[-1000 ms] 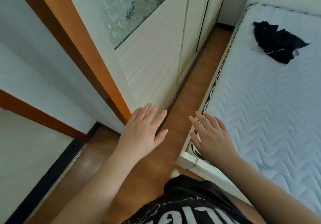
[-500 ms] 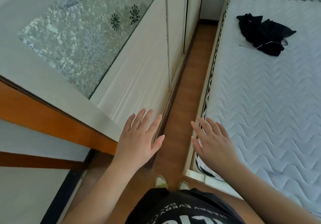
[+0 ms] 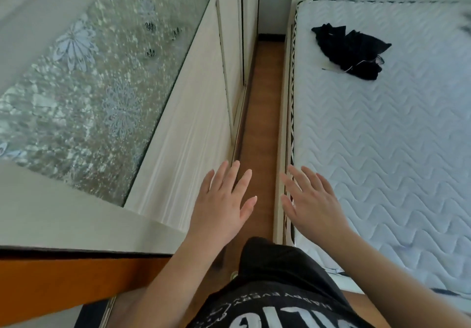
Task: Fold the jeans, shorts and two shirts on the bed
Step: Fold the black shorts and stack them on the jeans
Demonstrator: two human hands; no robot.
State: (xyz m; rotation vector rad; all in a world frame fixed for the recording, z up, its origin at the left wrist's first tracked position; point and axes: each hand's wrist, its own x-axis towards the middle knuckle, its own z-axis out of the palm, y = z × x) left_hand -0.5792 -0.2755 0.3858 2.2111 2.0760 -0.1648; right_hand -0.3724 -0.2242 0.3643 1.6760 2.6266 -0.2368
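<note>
Left hand point(image 3: 222, 208) and right hand point(image 3: 310, 204) spread flat, holding nothing, above the floor point(image 3: 265, 113). Crumpled black garment point(image 3: 350, 51) on the bed point(image 3: 395, 154).

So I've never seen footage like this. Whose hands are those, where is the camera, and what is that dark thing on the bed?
There is no machine here: a person wears a wide-angle camera on the head, looking forward and down, so you see that person's own arms. The left hand and the right hand are both held out with fingers spread, and neither holds anything. The person stands in a narrow strip of wooden floor between a white wardrobe with a patterned glass panel and the bed, whose mattress is quilted white. The dark thing is a crumpled black garment lying unfolded near the far end, out of the hands' reach for now.
</note>
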